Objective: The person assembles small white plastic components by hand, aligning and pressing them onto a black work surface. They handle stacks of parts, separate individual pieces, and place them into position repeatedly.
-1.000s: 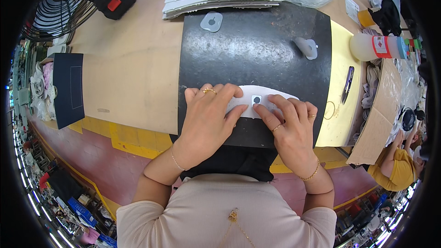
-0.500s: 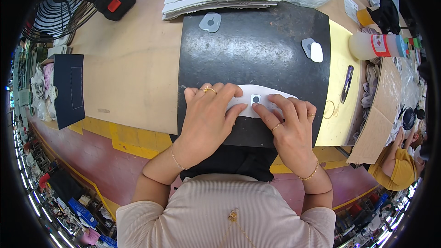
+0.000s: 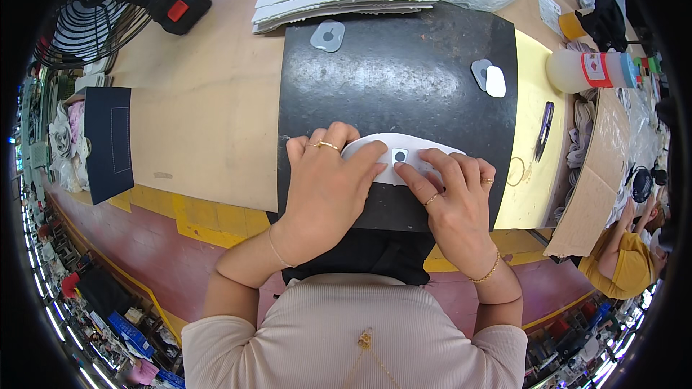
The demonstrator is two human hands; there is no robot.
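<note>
Fingers (image 3: 446,166) of the right hand (image 3: 461,205) rest apart on a curved white panel (image 3: 398,141), middle of the frame, thumb (image 3: 415,182) on its small patch (image 3: 400,155); I can't tell if the left hand (image 3: 317,187) pinches. I'd guess pressing; next calls for steady pushing. Underneath, black mat (image 3: 382,65), tan table (image 3: 209,108); upper left, a fan (image 3: 101,14).

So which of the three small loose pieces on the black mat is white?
The rightmost piece, overlapping a grey piece; the upper-left piece is grey too.
</note>
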